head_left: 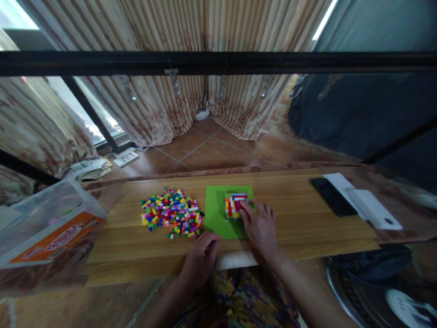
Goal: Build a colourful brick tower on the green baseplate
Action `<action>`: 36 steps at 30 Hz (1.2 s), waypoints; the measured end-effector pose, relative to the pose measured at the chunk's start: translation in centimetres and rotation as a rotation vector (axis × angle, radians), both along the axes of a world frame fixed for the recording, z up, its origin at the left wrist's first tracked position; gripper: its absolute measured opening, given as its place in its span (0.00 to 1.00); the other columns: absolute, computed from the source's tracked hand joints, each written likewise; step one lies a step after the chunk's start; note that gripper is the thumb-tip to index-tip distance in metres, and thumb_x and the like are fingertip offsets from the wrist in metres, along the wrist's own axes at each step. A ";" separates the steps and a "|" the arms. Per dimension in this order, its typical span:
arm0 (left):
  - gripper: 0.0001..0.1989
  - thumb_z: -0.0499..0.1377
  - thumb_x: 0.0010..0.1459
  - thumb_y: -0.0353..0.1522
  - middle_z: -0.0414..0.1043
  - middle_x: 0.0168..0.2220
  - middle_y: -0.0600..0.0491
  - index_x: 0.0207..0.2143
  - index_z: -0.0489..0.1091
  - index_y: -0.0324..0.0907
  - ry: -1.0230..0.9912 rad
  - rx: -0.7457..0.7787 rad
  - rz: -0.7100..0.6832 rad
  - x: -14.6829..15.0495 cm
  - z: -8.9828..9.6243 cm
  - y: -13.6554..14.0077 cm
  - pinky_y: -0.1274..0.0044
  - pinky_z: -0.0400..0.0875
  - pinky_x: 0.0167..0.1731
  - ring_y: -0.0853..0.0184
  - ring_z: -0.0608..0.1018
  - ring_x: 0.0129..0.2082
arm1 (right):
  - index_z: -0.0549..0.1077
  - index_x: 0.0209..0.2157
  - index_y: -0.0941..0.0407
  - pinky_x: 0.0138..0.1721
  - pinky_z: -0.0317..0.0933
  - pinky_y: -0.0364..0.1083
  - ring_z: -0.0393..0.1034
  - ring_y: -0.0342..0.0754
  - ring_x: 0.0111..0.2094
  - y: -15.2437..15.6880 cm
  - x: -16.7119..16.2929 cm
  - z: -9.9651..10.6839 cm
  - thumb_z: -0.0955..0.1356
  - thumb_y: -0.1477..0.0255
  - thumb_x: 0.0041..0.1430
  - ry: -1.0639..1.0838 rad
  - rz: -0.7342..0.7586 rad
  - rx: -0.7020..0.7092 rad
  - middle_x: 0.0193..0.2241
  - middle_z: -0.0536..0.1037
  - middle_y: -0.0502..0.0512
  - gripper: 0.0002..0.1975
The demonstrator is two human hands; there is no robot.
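A green studded baseplate (213,212) lies on the wooden table, with a small block build (231,208) of multicoloured toy bricks on it. My right hand (261,228) reaches over the baseplate's right side. Its thumb and forefinger are together at a red toy brick (239,204) on top of the build, and its other fingers are loosely bent. My left hand (204,252) rests by the baseplate's near left corner, fingers curled in; what they hold, if anything, is hidden. A loose pile of small toy bricks (172,212) spreads left of the baseplate.
On the table's (293,205) right lie a black phone-like slab (332,197) and white flat objects (372,208). A clear plastic bin (51,218) with an orange label stands at the left. A dark horizontal bar (218,63) crosses beyond the table, before curtains (164,105).
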State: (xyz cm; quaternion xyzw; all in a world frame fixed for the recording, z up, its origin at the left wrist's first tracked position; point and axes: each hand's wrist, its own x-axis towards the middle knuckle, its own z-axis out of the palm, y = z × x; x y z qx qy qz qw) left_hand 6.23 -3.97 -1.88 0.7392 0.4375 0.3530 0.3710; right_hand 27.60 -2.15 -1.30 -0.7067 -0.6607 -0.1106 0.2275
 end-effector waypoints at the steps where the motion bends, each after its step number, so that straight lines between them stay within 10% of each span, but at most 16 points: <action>1: 0.09 0.53 0.62 0.27 0.76 0.35 0.50 0.37 0.73 0.42 -0.005 0.016 0.004 -0.2 0.0 -0.2 0.76 0.72 0.38 0.66 0.78 0.37 | 0.75 0.51 0.49 0.45 0.53 0.51 0.61 0.54 0.45 -0.1 0.1 -0.1 0.63 0.65 0.66 -0.002 0.001 0.003 0.47 0.73 0.60 0.15; 10: 0.11 0.52 0.64 0.27 0.75 0.40 0.49 0.40 0.73 0.43 0.084 0.144 0.107 -5.2 -0.2 -1.5 0.78 0.73 0.41 0.68 0.78 0.41 | 0.77 0.45 0.52 0.45 0.55 0.50 0.64 0.53 0.45 -1.2 -3.4 0.9 0.64 0.69 0.66 0.146 0.169 0.138 0.45 0.76 0.58 0.12; 16: 0.10 0.53 0.63 0.27 0.75 0.39 0.49 0.37 0.75 0.43 0.154 0.210 0.066 -5.8 -0.5 -1.3 0.78 0.74 0.39 0.68 0.78 0.39 | 0.77 0.41 0.53 0.43 0.57 0.48 0.67 0.50 0.41 -1.9 -8.6 0.2 0.63 0.73 0.65 0.301 0.410 -0.022 0.39 0.78 0.55 0.10; 36: 0.11 0.53 0.64 0.31 0.73 0.38 0.47 0.44 0.73 0.42 0.395 0.250 0.030 -4.8 -0.5 -1.3 0.71 0.72 0.39 0.63 0.75 0.38 | 0.77 0.36 0.53 0.43 0.56 0.48 0.68 0.49 0.40 0.4 -11.6 -1.2 0.63 0.72 0.65 0.356 0.399 -0.187 0.36 0.79 0.53 0.10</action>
